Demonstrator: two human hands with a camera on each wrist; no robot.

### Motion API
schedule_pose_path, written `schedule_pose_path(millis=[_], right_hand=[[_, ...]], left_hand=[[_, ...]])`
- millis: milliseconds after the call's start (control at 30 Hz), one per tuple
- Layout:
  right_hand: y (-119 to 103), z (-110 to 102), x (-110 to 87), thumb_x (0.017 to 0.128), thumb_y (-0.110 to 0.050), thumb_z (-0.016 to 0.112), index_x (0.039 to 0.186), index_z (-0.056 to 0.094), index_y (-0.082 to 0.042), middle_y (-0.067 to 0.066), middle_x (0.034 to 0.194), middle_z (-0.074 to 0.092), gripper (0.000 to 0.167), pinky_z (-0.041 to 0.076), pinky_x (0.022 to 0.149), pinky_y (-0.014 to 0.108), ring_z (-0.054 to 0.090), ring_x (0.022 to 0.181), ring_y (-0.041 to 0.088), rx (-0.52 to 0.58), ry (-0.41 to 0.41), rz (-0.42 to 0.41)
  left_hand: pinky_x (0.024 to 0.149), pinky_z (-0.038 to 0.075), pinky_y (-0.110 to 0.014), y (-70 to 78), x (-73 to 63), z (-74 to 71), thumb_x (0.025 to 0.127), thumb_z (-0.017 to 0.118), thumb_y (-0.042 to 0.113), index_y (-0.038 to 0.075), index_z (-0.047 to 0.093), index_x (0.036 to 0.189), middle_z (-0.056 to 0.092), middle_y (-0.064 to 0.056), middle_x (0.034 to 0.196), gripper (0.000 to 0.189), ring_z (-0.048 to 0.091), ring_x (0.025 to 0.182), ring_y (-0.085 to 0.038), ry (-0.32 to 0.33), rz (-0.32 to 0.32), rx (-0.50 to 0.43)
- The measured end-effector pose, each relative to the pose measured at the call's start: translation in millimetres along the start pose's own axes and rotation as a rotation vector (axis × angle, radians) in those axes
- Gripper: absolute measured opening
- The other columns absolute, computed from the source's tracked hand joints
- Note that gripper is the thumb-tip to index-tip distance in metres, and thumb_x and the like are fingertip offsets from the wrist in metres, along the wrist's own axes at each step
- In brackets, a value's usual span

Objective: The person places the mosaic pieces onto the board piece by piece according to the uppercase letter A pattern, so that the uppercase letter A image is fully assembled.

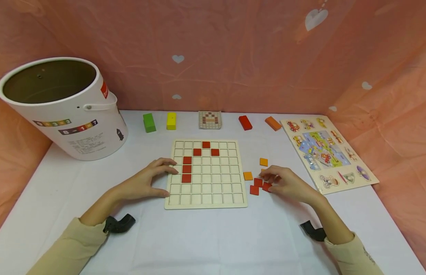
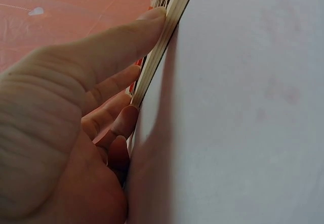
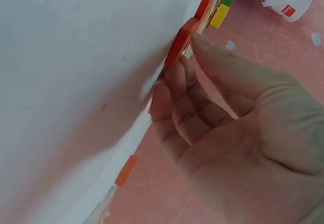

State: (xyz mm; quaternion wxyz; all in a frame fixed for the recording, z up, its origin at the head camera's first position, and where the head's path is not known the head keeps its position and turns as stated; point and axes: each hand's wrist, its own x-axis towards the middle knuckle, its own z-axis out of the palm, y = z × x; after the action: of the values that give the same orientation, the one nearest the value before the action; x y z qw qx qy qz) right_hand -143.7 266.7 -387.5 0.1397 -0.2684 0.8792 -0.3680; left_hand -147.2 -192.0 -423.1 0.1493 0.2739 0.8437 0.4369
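Observation:
A pale wooden grid board (image 1: 202,191) lies on the white table, with several red square tiles (image 1: 187,169) set in its cells. My left hand (image 1: 145,181) rests at the board's left side, fingertips over the edge and thumb against its lower left; the left wrist view shows the thumb (image 2: 147,24) on the rim. To the right of the board, my right hand (image 1: 288,183) pinches a red tile (image 3: 181,42) between thumb and fingers, low over the table. Beside it lie loose red tiles (image 1: 254,190) and orange tiles (image 1: 248,176), one partly hidden by the fingers.
Behind the board are a green block (image 1: 149,123), a yellow block (image 1: 171,121), a small pattern card (image 1: 210,120), a red block (image 1: 245,123) and an orange block (image 1: 273,123). A white bucket (image 1: 92,133) stands back left; a picture puzzle board (image 1: 319,168) lies right.

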Motion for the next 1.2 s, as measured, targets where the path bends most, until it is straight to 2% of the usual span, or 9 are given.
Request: schedule_pose_path(millis=[200, 333, 567, 767, 900, 1033, 1200], right_hand=[[0, 2, 1.8, 0.081, 0.008, 0.076, 0.113, 0.067, 0.001, 0.001, 0.093, 0.065, 0.034, 0.051, 0.078, 0.031, 0.058, 0.086, 0.02, -0.019, -0.022, -0.004], [-1, 3, 1.5, 0.08, 0.004, 0.079, 0.113, 0.067, 0.001, 0.001, 0.092, 0.064, 0.035, 0.05, 0.077, 0.03, 0.057, 0.086, 0.02, -0.034, -0.018, -0.019], [-1, 5, 1.0, 0.075, 0.012, 0.077, 0.108, 0.066, 0.002, 0.002, 0.093, 0.063, 0.036, 0.048, 0.072, 0.026, 0.055, 0.083, 0.017, -0.066, 0.012, -0.091], [-5, 5, 1.8, 0.077, 0.011, 0.078, 0.106, 0.066, -0.001, 0.002, 0.092, 0.059, 0.034, 0.047, 0.072, 0.026, 0.052, 0.084, 0.018, -0.073, -0.026, -0.01], [-9, 3, 4.6, 0.08, 0.007, 0.077, 0.105, 0.066, -0.003, 0.002, 0.092, 0.062, 0.029, 0.047, 0.072, 0.026, 0.053, 0.084, 0.02, -0.022, -0.027, 0.01], [-17, 1, 22.5, 0.084, 0.007, 0.073, 0.102, 0.068, -0.003, 0.003, 0.095, 0.065, 0.021, 0.048, 0.075, 0.026, 0.056, 0.087, 0.022, 0.039, -0.005, 0.008], [-29, 0, 67.7, 0.088, 0.006, 0.068, 0.102, 0.068, 0.001, 0.006, 0.095, 0.066, 0.014, 0.049, 0.08, 0.03, 0.056, 0.089, 0.024, 0.099, -0.037, -0.016]], left_hand=[[0.113, 0.017, -0.065, 0.4, 0.0, -0.1, 0.08, 0.085, 0.026, 0.016, 0.062, 0.125, 0.037, -0.009, 0.15, 0.052, 0.023, 0.144, -0.036, -0.004, -0.002, -0.004], [0.113, 0.017, -0.065, 0.6, -0.2, 0.0, 0.08, 0.085, 0.026, 0.016, 0.062, 0.125, 0.037, -0.009, 0.15, 0.052, 0.024, 0.144, -0.036, -0.003, 0.002, 0.001], [0.112, 0.018, -0.065, 2.2, -0.5, -0.3, 0.081, 0.084, 0.027, 0.015, 0.062, 0.125, 0.038, -0.009, 0.149, 0.051, 0.025, 0.143, -0.037, 0.0, 0.015, 0.009], [0.113, 0.018, -0.065, 2.5, -1.0, 0.2, 0.081, 0.084, 0.026, 0.015, 0.062, 0.125, 0.038, -0.01, 0.149, 0.051, 0.024, 0.143, -0.037, -0.001, 0.013, -0.001], [0.113, 0.018, -0.064, 2.6, -0.2, 0.8, 0.081, 0.084, 0.026, 0.015, 0.062, 0.125, 0.038, -0.009, 0.149, 0.051, 0.025, 0.143, -0.036, -0.007, 0.021, -0.008], [0.113, 0.018, -0.064, 2.3, 0.1, 0.6, 0.081, 0.084, 0.026, 0.014, 0.062, 0.125, 0.038, -0.009, 0.149, 0.051, 0.025, 0.143, -0.036, -0.006, 0.018, -0.006], [0.113, 0.019, -0.065, 0.8, -0.8, 0.4, 0.081, 0.084, 0.027, 0.015, 0.062, 0.126, 0.038, -0.009, 0.15, 0.051, 0.024, 0.143, -0.037, -0.002, 0.012, 0.004]])
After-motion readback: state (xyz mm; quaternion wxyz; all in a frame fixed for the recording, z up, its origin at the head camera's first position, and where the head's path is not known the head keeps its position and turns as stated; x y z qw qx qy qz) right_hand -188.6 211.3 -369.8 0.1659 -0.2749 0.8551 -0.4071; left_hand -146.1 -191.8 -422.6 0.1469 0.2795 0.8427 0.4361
